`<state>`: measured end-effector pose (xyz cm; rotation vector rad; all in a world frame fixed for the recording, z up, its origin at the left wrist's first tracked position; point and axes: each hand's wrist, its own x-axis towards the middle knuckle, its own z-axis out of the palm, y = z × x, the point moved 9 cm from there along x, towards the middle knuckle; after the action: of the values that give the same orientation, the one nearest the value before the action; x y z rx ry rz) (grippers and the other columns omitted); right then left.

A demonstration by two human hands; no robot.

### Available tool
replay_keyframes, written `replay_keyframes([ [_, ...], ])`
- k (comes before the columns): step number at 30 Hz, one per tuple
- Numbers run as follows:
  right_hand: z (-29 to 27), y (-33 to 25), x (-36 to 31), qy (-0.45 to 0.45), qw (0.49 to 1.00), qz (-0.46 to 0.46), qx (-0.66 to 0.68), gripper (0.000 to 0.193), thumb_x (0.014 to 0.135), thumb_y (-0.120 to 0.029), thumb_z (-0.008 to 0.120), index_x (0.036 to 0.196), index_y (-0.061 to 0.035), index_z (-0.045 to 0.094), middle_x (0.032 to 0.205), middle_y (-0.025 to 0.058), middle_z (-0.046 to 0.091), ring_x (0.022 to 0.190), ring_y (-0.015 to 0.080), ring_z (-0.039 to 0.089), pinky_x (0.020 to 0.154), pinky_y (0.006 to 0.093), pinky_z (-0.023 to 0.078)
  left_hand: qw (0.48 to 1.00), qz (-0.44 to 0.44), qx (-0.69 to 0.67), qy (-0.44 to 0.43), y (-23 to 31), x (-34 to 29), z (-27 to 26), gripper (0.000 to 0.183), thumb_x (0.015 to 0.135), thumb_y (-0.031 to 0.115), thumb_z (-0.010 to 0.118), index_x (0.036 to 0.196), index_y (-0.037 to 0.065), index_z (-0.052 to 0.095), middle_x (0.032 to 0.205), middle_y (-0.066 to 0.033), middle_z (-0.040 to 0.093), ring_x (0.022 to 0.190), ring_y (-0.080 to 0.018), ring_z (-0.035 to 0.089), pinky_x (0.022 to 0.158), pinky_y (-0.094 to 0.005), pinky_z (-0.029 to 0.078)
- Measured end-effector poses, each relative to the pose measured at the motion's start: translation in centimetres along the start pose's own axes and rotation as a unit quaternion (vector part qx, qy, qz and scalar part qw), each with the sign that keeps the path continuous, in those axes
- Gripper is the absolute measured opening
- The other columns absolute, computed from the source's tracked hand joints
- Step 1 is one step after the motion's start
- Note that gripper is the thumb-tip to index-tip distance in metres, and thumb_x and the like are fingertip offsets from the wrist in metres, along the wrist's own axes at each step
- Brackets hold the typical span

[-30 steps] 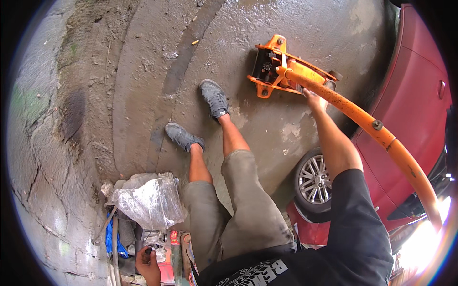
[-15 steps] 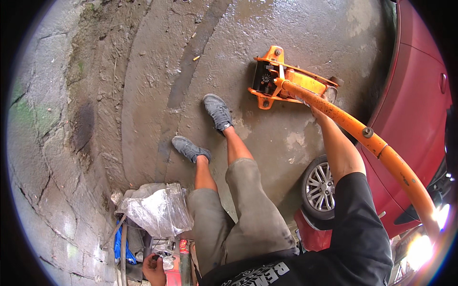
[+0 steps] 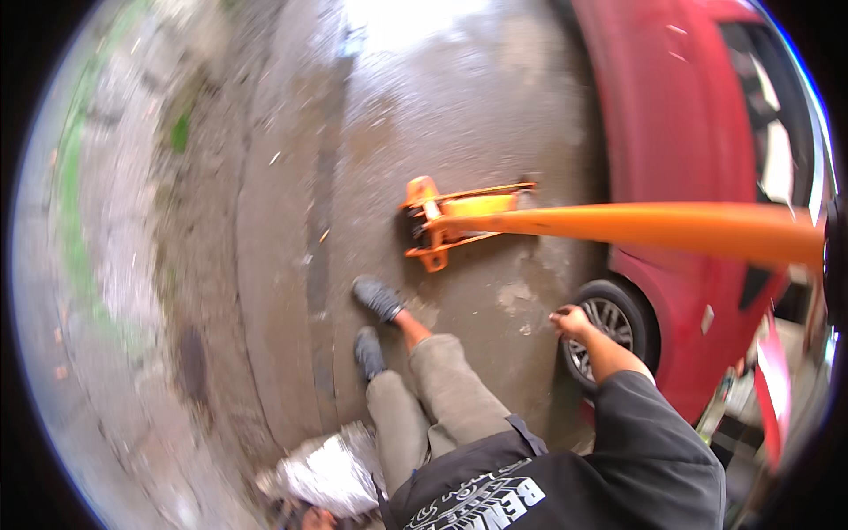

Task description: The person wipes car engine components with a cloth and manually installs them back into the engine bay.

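An orange floor jack (image 3: pixel 473 212) lies on the wet ground ahead of me, its long orange handle (image 3: pixel 662 231) reaching right toward the red car. My right hand (image 3: pixel 574 321) is in the air below the handle, touching neither it nor the jack. Its fingers are loosely bent, with nothing visible in them. Behind that hand is the car's wheel (image 3: pixel 609 331). At the lower edge, my left hand (image 3: pixel 318 519) shows only in part, its fingers curled beside the silvery plastic-wrapped bundle (image 3: pixel 331 473). Whatever it holds is too blurred to name.
The red car (image 3: pixel 658 132) runs along the right side. My shoes (image 3: pixel 378 299) stand on muddy concrete just short of the jack. A rough, cracked stone surface (image 3: pixel 97 353) borders the left. Various items lie behind me at lower right.
My right hand has come away from the jack and drawn back toward me. The view has turned, so the jack and car appear shifted left. My left hand is nearer the lower edge.
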<state>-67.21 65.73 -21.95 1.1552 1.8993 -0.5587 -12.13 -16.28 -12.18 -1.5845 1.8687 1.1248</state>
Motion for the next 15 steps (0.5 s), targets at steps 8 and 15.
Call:
replay_keyframes([
  [8,2.2,25.7,-20.8,-0.021,0.997,0.058,0.046,0.061,0.085,-0.037,0.078,0.133,-0.0031,0.061,0.095,0.0109,0.072,0.074,0.0219,0.071,0.062,0.0376,0.06,0.963,-0.126,-0.123,-0.204,17.5,-2.4,2.0,0.024,0.094,0.024,0.071,0.105,0.003,0.069,0.089,-0.0078,0.07,0.078,-0.0214,0.064,0.069,-0.035,0.053],
  [15,14.3,37.8,-30.2,-0.084,0.948,0.092,0.293,0.063,0.089,-0.034,0.075,0.139,-0.0017,0.054,0.104,0.0117,0.07,0.08,0.0219,0.071,0.066,0.0368,0.059,0.955,0.204,0.112,-0.183,40.3,4.5,2.7,0.026,0.092,0.019,0.073,0.113,0.003,0.068,0.09,-0.0046,0.069,0.081,-0.0181,0.063,0.073,-0.0355,0.052],
])
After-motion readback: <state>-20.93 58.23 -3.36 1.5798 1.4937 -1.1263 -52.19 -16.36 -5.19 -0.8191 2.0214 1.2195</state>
